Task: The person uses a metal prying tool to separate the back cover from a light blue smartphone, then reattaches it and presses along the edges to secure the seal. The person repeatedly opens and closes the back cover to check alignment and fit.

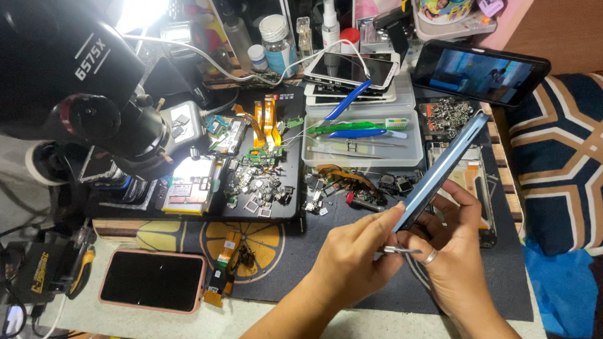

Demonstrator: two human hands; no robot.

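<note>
Blue phone frame [442, 168], thin and seen edge-on, tilted up and away from the right hand [448, 249], probably so its lower edge faces the left hand [359, 251] squarely. Gripped near its bottom end between the right thumb and fingers [468, 202], which wrap round behind it; ring on one finger of that hand. Left fingers [381, 225] pinched shut on a small metal tool [399, 250], likely tweezers or a pin, tip just below the frame's lower corner and touching or nearly so; cannot tell which. Held above the dark work mat [323, 281] on the tabletop rather than laid flat. Beyond the fingertips, a scatter of small parts [259, 184]; well off to the left, a pink-cased phone [152, 280] lying face up.
</note>
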